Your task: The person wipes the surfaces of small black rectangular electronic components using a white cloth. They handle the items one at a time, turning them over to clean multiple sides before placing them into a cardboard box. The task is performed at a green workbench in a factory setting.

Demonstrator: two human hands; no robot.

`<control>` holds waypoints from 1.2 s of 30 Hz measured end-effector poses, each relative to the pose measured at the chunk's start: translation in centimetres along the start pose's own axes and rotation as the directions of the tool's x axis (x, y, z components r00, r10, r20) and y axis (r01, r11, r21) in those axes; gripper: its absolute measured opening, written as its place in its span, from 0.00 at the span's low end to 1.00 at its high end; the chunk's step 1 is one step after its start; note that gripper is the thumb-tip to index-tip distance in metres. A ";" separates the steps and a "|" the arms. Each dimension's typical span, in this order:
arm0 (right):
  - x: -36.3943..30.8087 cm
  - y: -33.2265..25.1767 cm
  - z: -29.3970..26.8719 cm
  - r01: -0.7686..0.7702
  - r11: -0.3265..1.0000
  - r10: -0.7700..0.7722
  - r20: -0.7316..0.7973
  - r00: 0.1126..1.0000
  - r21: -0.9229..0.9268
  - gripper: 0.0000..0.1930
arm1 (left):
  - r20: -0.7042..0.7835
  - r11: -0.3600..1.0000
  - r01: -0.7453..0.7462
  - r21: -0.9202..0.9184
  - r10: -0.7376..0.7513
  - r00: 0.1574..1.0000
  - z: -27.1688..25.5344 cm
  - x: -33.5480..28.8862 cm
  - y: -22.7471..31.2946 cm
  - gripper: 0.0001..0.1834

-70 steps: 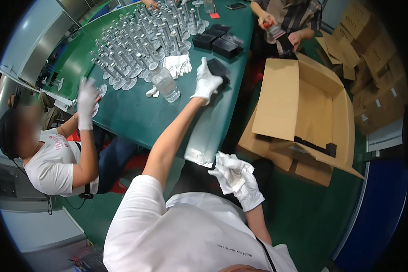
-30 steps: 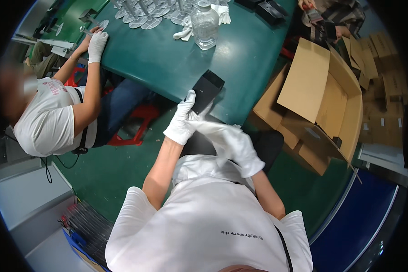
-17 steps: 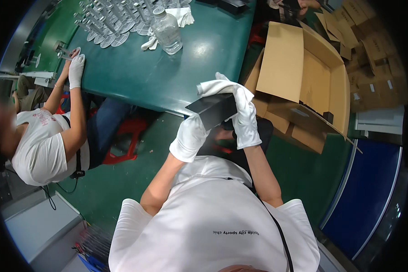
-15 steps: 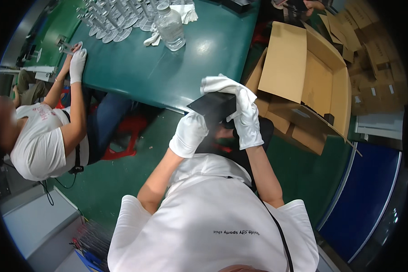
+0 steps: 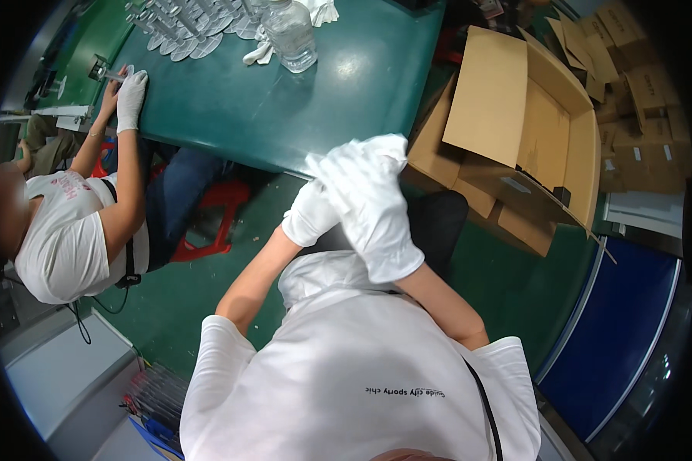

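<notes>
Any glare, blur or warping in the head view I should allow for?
Head view: pale glare spot on the green table; head view: right hand slightly smeared, probably by motion; head view: soft shadow across the white shirt; head view: edges bow toward the black rim, as along the blue panel.

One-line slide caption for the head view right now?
White-gloved right hand overlapping the left hand beside a green table bearing a clear bottle; open cardboard box at right.
</notes>
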State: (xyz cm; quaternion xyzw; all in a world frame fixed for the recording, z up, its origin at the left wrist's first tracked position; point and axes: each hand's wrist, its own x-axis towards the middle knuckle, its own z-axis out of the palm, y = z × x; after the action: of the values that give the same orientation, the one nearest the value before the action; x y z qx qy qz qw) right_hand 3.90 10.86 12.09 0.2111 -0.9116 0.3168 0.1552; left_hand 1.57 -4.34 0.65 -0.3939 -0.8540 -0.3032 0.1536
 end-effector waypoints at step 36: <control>-6.6 6.5 -2.1 -0.494 0.365 0.554 0.242 0.797 0.790 0.21 | 0.177 0.724 0.531 -0.441 -0.510 0.842 -6.1 7.9 1.7 0.06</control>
State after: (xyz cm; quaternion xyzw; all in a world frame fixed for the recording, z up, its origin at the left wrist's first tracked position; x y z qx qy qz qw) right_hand 6.73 18.70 7.58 -0.0530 -0.6668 0.7422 -0.0411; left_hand -2.06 -2.79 9.92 -0.1702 -0.8323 -0.5245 -0.0570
